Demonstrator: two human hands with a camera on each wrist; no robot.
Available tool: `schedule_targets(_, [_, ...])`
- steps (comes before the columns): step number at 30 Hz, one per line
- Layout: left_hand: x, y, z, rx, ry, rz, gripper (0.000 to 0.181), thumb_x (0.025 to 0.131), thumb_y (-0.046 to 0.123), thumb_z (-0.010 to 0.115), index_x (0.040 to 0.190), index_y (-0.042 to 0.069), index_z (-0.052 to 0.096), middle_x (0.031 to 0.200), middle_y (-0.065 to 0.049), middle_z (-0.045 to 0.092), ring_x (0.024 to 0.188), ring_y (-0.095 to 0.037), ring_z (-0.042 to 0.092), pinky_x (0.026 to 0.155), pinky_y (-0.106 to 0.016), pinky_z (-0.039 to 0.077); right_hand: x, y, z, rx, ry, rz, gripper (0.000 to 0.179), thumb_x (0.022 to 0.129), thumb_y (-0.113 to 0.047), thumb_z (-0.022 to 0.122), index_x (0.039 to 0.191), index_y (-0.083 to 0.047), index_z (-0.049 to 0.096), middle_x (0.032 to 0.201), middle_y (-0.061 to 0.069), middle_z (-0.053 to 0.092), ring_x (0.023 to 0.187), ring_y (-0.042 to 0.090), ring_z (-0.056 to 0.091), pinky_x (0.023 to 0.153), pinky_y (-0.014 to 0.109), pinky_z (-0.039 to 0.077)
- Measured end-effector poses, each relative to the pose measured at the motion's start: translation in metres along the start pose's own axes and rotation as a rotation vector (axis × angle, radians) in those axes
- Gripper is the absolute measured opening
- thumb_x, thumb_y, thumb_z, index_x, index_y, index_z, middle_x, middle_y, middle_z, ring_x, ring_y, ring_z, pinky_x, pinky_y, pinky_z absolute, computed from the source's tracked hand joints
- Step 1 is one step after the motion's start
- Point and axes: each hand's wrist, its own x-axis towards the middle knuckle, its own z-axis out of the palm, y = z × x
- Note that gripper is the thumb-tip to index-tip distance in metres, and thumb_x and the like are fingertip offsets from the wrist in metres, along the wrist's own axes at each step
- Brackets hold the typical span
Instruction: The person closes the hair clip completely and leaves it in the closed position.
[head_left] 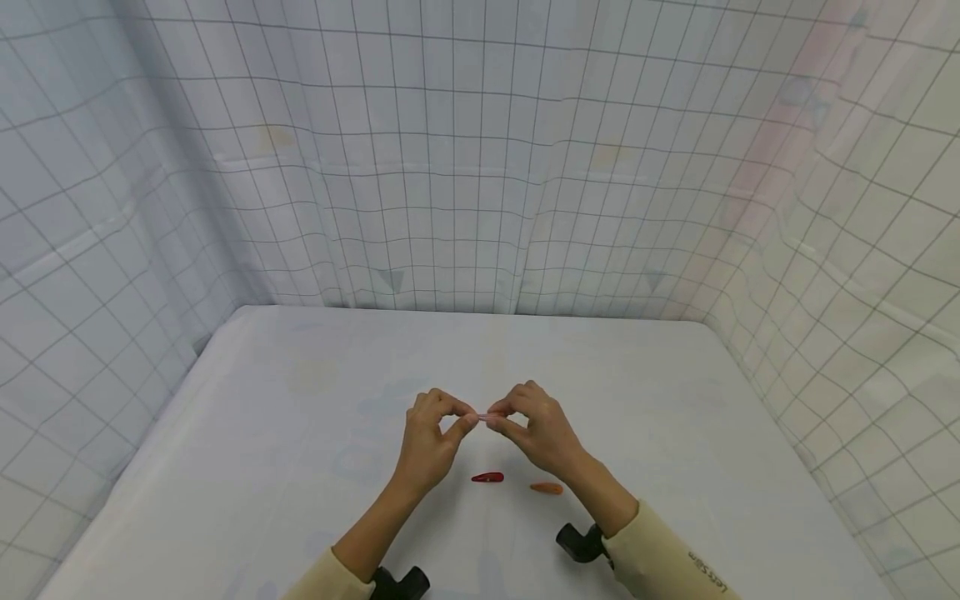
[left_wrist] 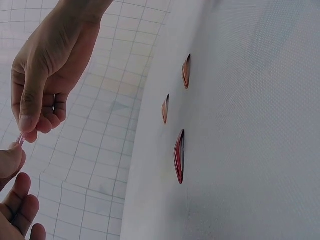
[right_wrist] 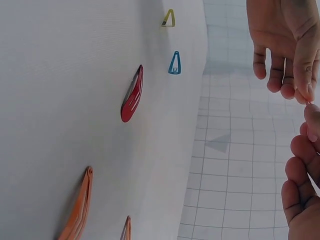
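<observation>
A thin pink hair clip [head_left: 486,417] stretches between my two hands above the white table. My left hand [head_left: 430,442] pinches one end of it with thumb and forefinger. The other end is pinched by my right hand [head_left: 545,429], its thumb below the forefinger. Fingertips hide most of the clip; in the left wrist view just a short pink strip [left_wrist: 20,138] shows. On the table below lie a red snap hair clip [head_left: 488,477] and, to its right, an orange hair clip [head_left: 547,488].
The right wrist view also shows a blue hair clip [right_wrist: 174,64], a yellow hair clip [right_wrist: 169,19] and a second orange clip [right_wrist: 127,230] on the table [head_left: 315,433]. White checked curtains [head_left: 465,167] enclose the back and sides. Black camera mounts [head_left: 577,543] sit at both wrists.
</observation>
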Motion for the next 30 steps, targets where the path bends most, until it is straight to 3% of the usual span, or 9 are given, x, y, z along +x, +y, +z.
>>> schedule_targets(9, [0.0009,-0.0007,-0.0016,-0.038,-0.017,-0.079,0.004,0.081,0.015,0.072,0.083,0.012,0.069,0.083,0.0,0.06,0.086,-0.014,0.049,0.08,-0.034,0.036,-0.0009,0.003,-0.0004,-0.092,0.057,-0.082,0.029,0.073,-0.01,0.08,0.098,-0.009,0.067,0.087,0.0,0.065,0.085,0.013,0.055,0.073,0.025,0.047])
schedule_targets(24, [0.0024,0.001,-0.0011,-0.149,-0.093,-0.258,0.005,0.086,0.016,0.068,0.085,0.011,0.067,0.084,-0.002,0.061,0.087,-0.015,0.05,0.084,-0.033,0.037,-0.0007,0.0046,0.0005,-0.137,0.072,-0.142,0.027,0.072,-0.01,0.081,0.095,-0.009,0.067,0.086,-0.001,0.064,0.083,0.013,0.054,0.078,0.03,0.048])
schedule_targets(30, [0.0021,-0.0006,-0.0003,-0.167,-0.106,-0.283,0.008,0.086,0.019,0.069,0.085,0.012,0.068,0.086,-0.002,0.062,0.086,-0.013,0.048,0.083,-0.032,0.036,-0.0006,0.0043,0.0008,-0.145,0.096,-0.16,0.025,0.071,-0.009,0.081,0.093,-0.009,0.068,0.084,0.0,0.064,0.081,0.013,0.054,0.074,0.028,0.047])
